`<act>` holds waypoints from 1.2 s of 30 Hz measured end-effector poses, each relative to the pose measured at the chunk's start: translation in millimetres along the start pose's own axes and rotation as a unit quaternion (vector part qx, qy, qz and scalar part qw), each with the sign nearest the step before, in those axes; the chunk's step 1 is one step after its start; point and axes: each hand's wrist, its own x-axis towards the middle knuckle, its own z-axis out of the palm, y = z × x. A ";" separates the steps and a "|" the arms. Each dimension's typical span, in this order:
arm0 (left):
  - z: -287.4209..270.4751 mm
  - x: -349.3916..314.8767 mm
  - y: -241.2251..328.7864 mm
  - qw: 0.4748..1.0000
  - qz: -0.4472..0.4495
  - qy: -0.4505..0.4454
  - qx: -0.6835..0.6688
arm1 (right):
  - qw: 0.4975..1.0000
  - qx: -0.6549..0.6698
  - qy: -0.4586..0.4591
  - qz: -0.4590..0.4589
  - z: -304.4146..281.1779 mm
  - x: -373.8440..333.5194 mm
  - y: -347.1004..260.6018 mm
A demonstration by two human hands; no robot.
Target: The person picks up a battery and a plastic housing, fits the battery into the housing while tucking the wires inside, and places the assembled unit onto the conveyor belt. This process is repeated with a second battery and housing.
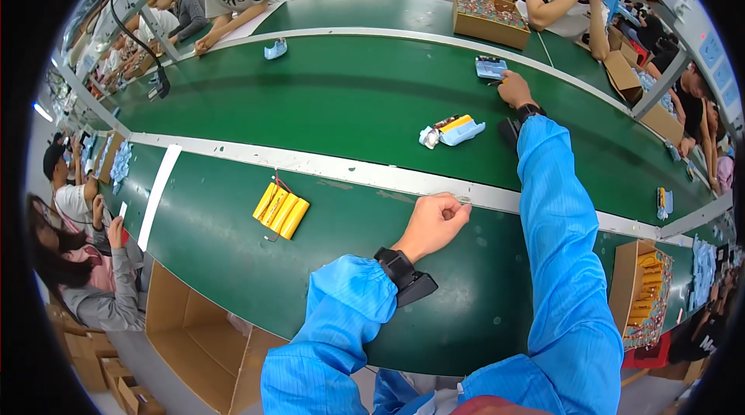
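My right hand (515, 91) stretches across the green belt, its fingers closed at the lower right edge of a blue-wrapped battery pack (490, 68). My left hand (431, 224) is curled into a loose fist by the pale metal rail (349, 170), and nothing shows in it. To its left, on the near green worktop, lies a bare pack of yellow battery cells (281, 211) with thin red wires. Another battery pack (453, 131), partly in blue wrap with a yellow cell showing, rests on the belt nearer to me than my right hand.
A smaller blue-wrapped piece (275, 49) lies at the belt's far left. Cardboard boxes stand around: one full of parts (490, 19) beyond the belt, one with yellow cells (642, 295) at right, a large open one (194, 337) at lower left. Several people sit around. A black cable (160, 83) hangs upper left.
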 end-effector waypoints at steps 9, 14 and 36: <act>-2.3 -1.9 2.2 1.000 -0.008 0.023 -0.002 | 0.990 0.067 0.116 -0.040 -20.1 -27.8 -19.3; -3.8 -1.6 -7.0 0.993 0.015 0.059 -0.103 | 0.976 0.173 0.047 -0.120 -52.7 -91.8 -76.9; -96.0 -47.7 128.4 0.800 0.456 0.374 0.109 | 0.845 0.437 -0.273 -0.145 -65.7 -292.1 -71.6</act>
